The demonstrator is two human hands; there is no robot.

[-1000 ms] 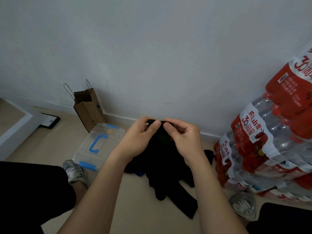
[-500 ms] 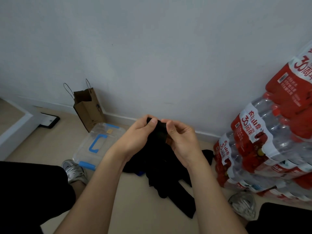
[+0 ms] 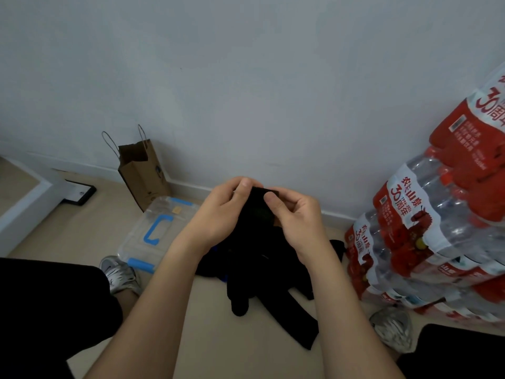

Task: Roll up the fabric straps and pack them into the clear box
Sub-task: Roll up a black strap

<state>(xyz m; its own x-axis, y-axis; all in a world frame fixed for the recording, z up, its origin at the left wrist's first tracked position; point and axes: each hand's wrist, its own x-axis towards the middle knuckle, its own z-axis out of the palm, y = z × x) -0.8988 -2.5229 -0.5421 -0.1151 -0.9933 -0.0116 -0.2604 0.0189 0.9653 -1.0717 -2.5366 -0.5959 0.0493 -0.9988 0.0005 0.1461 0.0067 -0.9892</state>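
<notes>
A black fabric strap (image 3: 258, 207) is held up in front of a pale wall, pinched at its upper end by both hands. The left hand (image 3: 216, 214) is curled round the strap's left edge, with its thumb (image 3: 245, 184) pressed onto the top. The right hand (image 3: 297, 220) is curled round the right edge, with its thumb (image 3: 270, 199) laid on the front of the fabric. The two thumbs are set close together, and the dark fabric is seen between them. Whether the pinched end is already rolled cannot be told, because the fabric is too dark.

From the grip, the strap hangs straight down and merges with a heap of black straps (image 3: 273, 285) spread on the beige floor (image 3: 213, 337) directly below the hands. One long strap is stretched out of the heap towards the viewer.

The clear box (image 3: 136, 236), with a blue handle on top, is placed on the floor below and to the left of the grip, beside the left forearm. A brown paper bag (image 3: 142, 173) is stood against the wall just behind the box. Stacked packs of bottled water (image 3: 426, 228) with red labels are piled to the right of the grip. A grey shoe (image 3: 120, 272) is seen near the box, and another (image 3: 393, 332) below the bottles.
</notes>
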